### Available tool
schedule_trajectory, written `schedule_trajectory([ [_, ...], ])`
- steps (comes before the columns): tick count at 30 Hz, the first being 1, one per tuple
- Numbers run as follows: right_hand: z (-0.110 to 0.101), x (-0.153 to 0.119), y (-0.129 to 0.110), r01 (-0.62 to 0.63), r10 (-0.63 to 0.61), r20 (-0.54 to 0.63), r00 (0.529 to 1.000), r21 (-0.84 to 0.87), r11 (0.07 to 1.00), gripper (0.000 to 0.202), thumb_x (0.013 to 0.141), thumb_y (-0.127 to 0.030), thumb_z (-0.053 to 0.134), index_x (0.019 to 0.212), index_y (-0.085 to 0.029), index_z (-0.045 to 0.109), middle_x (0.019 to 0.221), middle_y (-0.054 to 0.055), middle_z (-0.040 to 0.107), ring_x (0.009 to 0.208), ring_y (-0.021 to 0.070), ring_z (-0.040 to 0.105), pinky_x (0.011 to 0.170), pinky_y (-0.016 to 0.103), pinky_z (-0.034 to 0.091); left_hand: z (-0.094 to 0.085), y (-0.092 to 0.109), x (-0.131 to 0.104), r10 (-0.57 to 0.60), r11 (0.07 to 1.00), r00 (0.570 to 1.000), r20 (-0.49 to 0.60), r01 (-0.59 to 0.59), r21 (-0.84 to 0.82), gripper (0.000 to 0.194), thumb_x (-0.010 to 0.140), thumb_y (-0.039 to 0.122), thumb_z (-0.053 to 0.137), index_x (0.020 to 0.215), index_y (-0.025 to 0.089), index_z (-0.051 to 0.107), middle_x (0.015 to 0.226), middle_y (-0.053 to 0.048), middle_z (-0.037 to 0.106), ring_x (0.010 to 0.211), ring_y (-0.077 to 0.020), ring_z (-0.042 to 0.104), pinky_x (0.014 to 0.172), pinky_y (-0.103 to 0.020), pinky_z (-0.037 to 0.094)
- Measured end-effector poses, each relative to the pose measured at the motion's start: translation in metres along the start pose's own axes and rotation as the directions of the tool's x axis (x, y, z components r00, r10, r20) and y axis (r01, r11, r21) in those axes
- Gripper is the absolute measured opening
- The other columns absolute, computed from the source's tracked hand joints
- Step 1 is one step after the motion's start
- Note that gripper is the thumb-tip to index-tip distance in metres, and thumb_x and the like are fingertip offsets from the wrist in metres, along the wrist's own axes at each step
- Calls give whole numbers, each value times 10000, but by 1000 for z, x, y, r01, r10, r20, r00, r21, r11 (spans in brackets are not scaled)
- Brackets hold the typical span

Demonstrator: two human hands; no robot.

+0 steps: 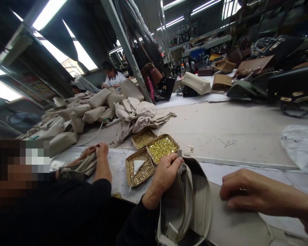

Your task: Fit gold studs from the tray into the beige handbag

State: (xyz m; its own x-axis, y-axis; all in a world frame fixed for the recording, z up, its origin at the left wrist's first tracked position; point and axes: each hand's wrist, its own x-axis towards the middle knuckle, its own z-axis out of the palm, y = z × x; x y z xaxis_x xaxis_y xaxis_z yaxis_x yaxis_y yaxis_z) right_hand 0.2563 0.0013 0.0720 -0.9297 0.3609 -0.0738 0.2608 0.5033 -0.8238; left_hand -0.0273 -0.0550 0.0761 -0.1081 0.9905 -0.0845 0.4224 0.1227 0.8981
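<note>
My left hand (166, 172) is closed on the top edge of a beige handbag (202, 208), fingers and thumb pinching it near a zipper end. The bag tilts with its mouth toward me, showing the lining and a zipped divider. Over the bag's wide beige flap (236, 223), my right hand (256, 193) has bent fingers with a gap at the thumb and nothing visible in them. Whether it touches the flap I cannot tell. Just beyond my left hand stand small cardboard trays of gold-coloured metal studs (161, 148); a white pointed piece (138, 166) lies in the nearest tray (127, 171).
On my left, a co-worker's hands (99, 152) hold another beige bag (79, 167). Beige bags (94, 109) are heaped behind them. Another person (114, 78) sits farther back. Finished bags (256, 68) line the far right, and crumpled white plastic (301, 147) lies at the right edge.
</note>
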Motion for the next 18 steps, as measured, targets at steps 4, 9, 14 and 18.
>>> schedule_trajectory([
  [4, 22, 10, 0, 85, -193, -116, 974, -607, 790, 219, 776, -42, 678, 849, -244, 637, 754, -12, 678, 647, 213, 646, 575, 326, 480, 3, 6, -1, 29, 999, 999, 21, -29, 17, 290, 935, 374, 531, 772, 168, 654, 760, -36, 614, 770, -176, 550, 731, -284, 412],
  [9, 57, 45, -14, 12, -470, -293, 833, -838, 545, 267, 809, 25, 501, 900, -188, 635, 844, 88, 696, 754, 258, 651, 648, 380, 546, 12, 7, -5, 98, 995, 994, -41, -98, 21, 272, 937, 326, 519, 744, 174, 635, 852, -49, 605, 886, -195, 566, 845, -308, 430],
  [14, 83, 53, 17, 286, -704, -335, 626, -742, 606, 309, 965, -56, 395, 1109, -171, 642, 1148, 114, 737, 1068, 245, 671, 934, 413, 562, 18, -4, -10, 45, 995, 989, -138, -57, -83, 310, 960, 379, 496, 736, 179, 574, 825, -34, 551, 840, -179, 543, 806, -302, 440],
  [18, 90, 58, 28, 247, -538, -510, 671, -531, 811, 227, 967, -118, 471, 1122, -218, 603, 985, 90, 737, 923, 246, 689, 810, 401, 580, 18, -9, -12, 3, 989, 988, -157, -27, -147, 369, 956, 481, 517, 737, 186, 551, 756, -19, 523, 755, -164, 521, 731, -284, 446],
])
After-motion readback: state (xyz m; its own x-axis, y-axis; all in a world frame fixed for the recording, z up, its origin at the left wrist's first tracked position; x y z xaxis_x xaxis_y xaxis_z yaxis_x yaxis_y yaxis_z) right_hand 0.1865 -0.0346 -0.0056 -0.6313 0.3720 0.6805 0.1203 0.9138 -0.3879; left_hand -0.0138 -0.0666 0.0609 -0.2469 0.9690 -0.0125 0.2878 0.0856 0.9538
